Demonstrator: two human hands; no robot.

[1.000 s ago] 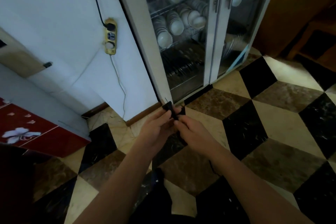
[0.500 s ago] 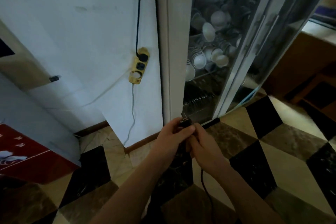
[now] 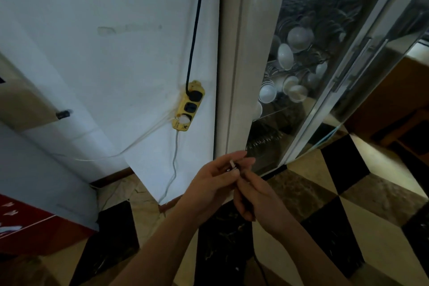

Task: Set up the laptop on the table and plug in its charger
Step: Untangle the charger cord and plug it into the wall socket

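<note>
My left hand [image 3: 213, 181] and my right hand [image 3: 257, 199] meet in front of me and hold the charger plug [image 3: 233, 166], a small dark plug with metal prongs showing between my fingertips. Its black cable [image 3: 260, 267] drops away below my right wrist. A yellow power strip [image 3: 189, 105] hangs on the white wall up and to the left of my hands, about a forearm's length away. Its top socket carries a black plug, the middle socket is free, and a white plug fills the bottom one. No laptop is in view.
A glass-door cabinet [image 3: 325, 76] full of white bowls stands right of the wall. A black cord [image 3: 196, 21] runs up from the strip and white cords [image 3: 173, 167] trail down to the checkered floor [image 3: 348, 204]. A red cabinet [image 3: 27, 227] sits at lower left.
The view has moved closer to the wall and tilted up, so the power strip is larger and nearer. My hands have risen with the plug, whose prongs now show.
</note>
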